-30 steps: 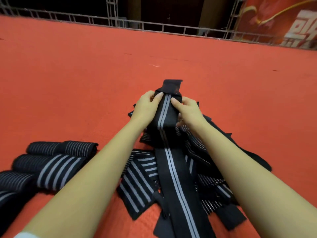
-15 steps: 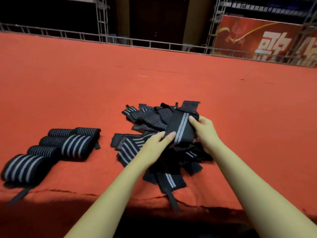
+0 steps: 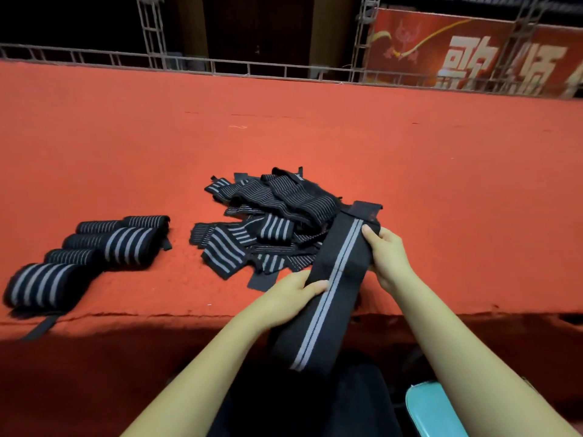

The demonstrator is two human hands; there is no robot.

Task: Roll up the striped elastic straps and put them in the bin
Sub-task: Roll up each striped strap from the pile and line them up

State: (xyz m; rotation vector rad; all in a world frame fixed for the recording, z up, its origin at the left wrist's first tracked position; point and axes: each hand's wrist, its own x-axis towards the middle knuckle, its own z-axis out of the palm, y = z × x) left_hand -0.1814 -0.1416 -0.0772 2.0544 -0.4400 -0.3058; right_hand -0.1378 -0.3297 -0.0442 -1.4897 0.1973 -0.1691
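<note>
**Strap** (image 3: pixel 340 266): black, two grey stripes down the middle, dark tab at the far end. It runs from the right edge of the pile, over the front edge of the table (image 3: pixel 315 137), down toward my lap. I judge I hold it flat and drawn out so the roll can start straight from one end.

**Right hand** (image 3: pixel 388 257): thumb on the strap's top face near the tab, fingers curled behind. It grips the far end as an anchor.

**Left hand** (image 3: pixel 290 294): lower on the band, thumb over its left edge, fingers under. It grips the middle so the length neither sags nor twists.

**Pile** (image 3: pixel 268 228): loose straps, tangled, on the table just left of the held one. This is unrolled stock, within reach.

**Rolls** (image 3: pixel 94 247): finished, lying side by side at the table's left, well apart from the pile, likely so that done and undone do not mix.

**Bin**: not in view. A teal thing (image 3: pixel 432 408) shows at lower right; I cannot tell what it is.

**Changes**: half a second ago the strap sat bunched on top of the pile, with my left fingers straight against it. Now it is drawn clear toward me and stretched long, and my left hand has moved down the band and closed on it. My right hand keeps its hold near the tab. The rolls lie as they did.
</note>
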